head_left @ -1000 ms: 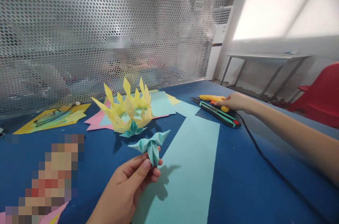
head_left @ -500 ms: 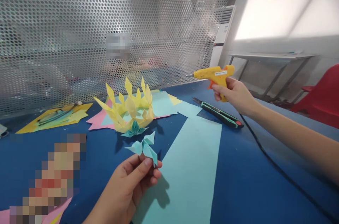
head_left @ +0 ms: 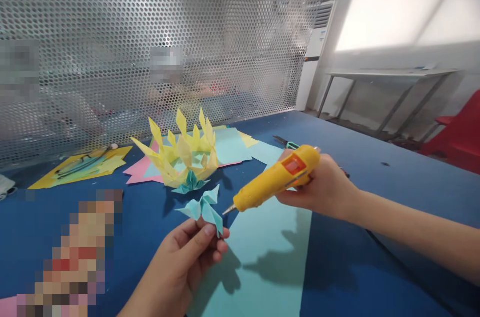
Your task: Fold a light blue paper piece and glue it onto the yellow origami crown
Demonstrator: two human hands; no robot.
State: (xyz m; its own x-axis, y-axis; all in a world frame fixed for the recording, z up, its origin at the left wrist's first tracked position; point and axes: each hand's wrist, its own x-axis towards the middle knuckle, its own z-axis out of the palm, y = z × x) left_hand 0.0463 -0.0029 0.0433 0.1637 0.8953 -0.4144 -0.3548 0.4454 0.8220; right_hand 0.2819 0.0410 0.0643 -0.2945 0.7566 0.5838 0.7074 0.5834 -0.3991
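My left hand (head_left: 187, 257) pinches a small folded teal paper piece (head_left: 204, 209) by its lower tip, above the blue table. My right hand (head_left: 322, 184) grips a yellow hot glue gun (head_left: 275, 179), held level with its metal nozzle pointing left and nearly touching the teal piece. Just beyond stands a yellow paper flower (head_left: 183, 152) with pointed petals and a teal folded piece at its base.
A long teal paper strip (head_left: 270, 252) lies under my hands. Pink, teal and yellow sheets (head_left: 232, 147) lie behind the flower, and yellow sheets (head_left: 80, 164) with tools sit at far left. A utility knife (head_left: 285, 143) lies behind the gun. A perforated metal screen (head_left: 150, 32) bounds the table's far edge.
My right hand picked the glue gun off the table, lifted it, then swung it down and left until its nozzle reached the teal piece. My left hand turned the piece slightly.
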